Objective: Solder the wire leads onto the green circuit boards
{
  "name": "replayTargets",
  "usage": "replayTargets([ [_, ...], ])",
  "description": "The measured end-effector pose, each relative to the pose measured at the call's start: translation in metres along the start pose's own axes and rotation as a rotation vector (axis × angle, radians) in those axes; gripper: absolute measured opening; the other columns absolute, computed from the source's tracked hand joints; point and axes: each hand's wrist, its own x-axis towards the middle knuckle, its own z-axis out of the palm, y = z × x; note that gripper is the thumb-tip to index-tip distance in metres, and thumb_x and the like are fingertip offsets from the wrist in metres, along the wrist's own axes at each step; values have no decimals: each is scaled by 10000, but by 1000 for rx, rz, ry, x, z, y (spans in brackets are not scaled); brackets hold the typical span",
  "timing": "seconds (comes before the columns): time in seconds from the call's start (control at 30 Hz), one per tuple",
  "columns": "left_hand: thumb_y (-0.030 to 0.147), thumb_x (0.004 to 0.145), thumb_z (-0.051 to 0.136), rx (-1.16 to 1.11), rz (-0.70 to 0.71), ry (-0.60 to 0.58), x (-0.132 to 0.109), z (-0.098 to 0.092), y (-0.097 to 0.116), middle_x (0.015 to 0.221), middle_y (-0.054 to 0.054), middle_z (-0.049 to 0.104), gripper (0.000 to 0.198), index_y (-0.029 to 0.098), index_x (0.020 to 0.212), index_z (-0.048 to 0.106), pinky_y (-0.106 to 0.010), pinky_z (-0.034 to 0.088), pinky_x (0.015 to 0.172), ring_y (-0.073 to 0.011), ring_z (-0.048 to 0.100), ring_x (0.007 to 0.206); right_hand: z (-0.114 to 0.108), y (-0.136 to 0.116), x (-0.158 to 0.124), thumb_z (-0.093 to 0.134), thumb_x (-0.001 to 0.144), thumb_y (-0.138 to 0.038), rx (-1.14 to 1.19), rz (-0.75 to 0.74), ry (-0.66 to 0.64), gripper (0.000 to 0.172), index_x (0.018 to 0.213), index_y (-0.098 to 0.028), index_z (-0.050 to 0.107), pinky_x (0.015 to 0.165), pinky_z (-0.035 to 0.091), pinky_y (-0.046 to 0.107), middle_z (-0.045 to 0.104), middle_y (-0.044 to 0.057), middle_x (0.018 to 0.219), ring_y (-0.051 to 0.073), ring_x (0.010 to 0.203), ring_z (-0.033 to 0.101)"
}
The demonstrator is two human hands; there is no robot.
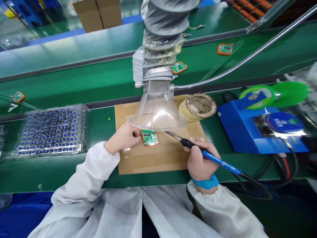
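Note:
A green circuit board [150, 138] with an orange rim lies on a brown cardboard sheet [153, 162], partly under a clear funnel-shaped hood [158, 115]. My left hand [126, 137] is closed at the board's left edge, thumb and fingers pinching there; the fingertips are partly hidden. My right hand [203, 159], with a blue band at its wrist, grips a blue-and-black soldering iron [210, 156]. The iron's tip points left, to the right of the board and apart from it, just below the hood's rim.
A clear tray [53, 130] of small blue parts sits left. Behind the cardboard's right side stands a crusty round pot [198, 107]. A blue solder feeder [260, 122] with a green reel is at right. More orange-rimmed boards [225, 49] lie on the green conveyor [99, 79].

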Motion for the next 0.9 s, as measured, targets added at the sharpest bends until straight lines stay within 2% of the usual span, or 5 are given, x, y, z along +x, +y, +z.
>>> replayTargets([
  [0.23, 155, 819, 587, 11, -26, -70, -12, -8, -3, 809, -41, 671, 98, 185, 726, 591, -358, 507, 800, -180, 596, 768, -5, 8, 7, 680, 897, -349, 34, 57, -29, 148, 882, -204, 704, 613, 519, 321, 653, 0, 698, 174, 609, 645],
  [0.4, 366, 845, 679, -620, -272, -216, -19, -53, -18, 910, -59, 720, 215, 181, 844, 569, -325, 550, 801, -184, 683, 855, -7, 7, 6, 673, 907, -350, 19, 61, -73, 151, 886, -204, 708, 629, 527, 321, 655, 6, 717, 176, 648, 645],
  [0.53, 329, 792, 745, -835, -457, 94, -8, -103, -38, 937, -117, 730, 285, 170, 845, 515, -361, 577, 780, -205, 717, 805, -9, 6, 5, 677, 904, -328, 59, 48, -82, 135, 880, -199, 712, 624, 539, 320, 663, 15, 741, 176, 658, 653],
  [0.7, 269, 842, 631, -32, -458, 808, 8, -146, -62, 1178, -145, 671, 230, 167, 1040, 572, -416, 509, 986, -263, 643, 1106, -13, 10, 3, 706, 877, -347, 58, 59, -51, 159, 864, -188, 717, 627, 544, 346, 684, 34, 795, 190, 664, 658],
  [0.9, 292, 837, 565, 379, -410, 434, -29, -131, -71, 834, -74, 739, 194, 188, 869, 725, -316, 484, 792, -233, 655, 792, -14, 12, 3, 725, 846, -379, 54, 92, -45, 167, 840, -212, 733, 632, 542, 386, 684, 42, 757, 227, 654, 671],
])
